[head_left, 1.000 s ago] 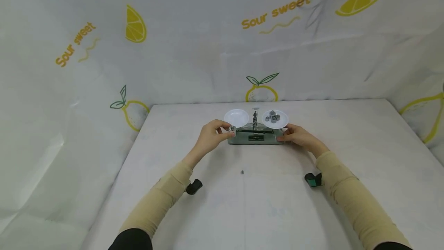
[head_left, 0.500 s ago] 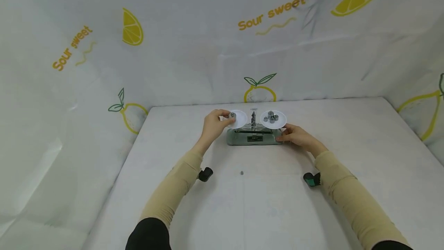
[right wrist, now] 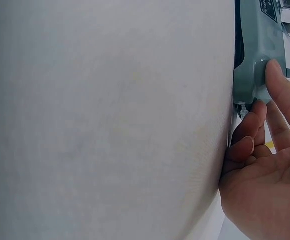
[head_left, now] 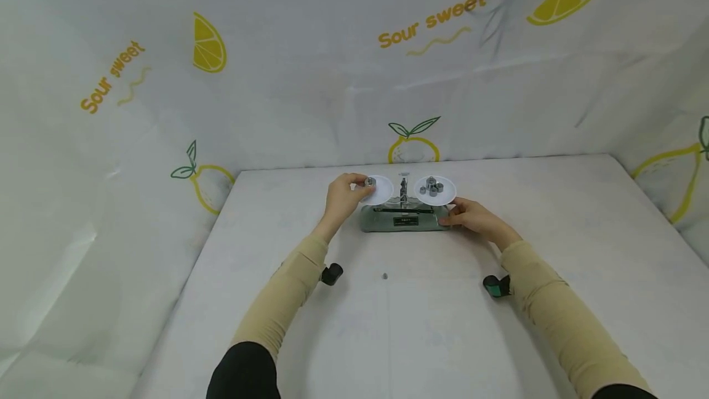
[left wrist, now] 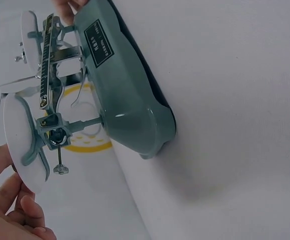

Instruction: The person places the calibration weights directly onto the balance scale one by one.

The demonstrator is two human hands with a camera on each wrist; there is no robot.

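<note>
A green two-pan balance scale (head_left: 376, 221) stands at the back of the white table. My left hand (head_left: 340, 199) pinches a metal weight (head_left: 371, 181) over the left pan (head_left: 383, 194); whether it touches the pan cannot be told. In the left wrist view the pan (left wrist: 16, 135) hides that weight from below, and the fingers (left wrist: 27, 210) are at its edge. My right hand (head_left: 480, 221) grips the right end of the base, its thumb (right wrist: 280, 82) on the front. Several metal weights (head_left: 432, 187) sit in the right pan (head_left: 450, 194).
One small metal piece (head_left: 384, 276) lies on the table (head_left: 432, 325) in front of the scale. A white sheet with lemon prints (head_left: 310, 91) hangs behind the table. Black straps with camera mounts (head_left: 332, 274) are on both forearms.
My left hand has lifted the weight from in front of the left pan and brought it up and back over that pan. The right hand has kept its place on the base.
</note>
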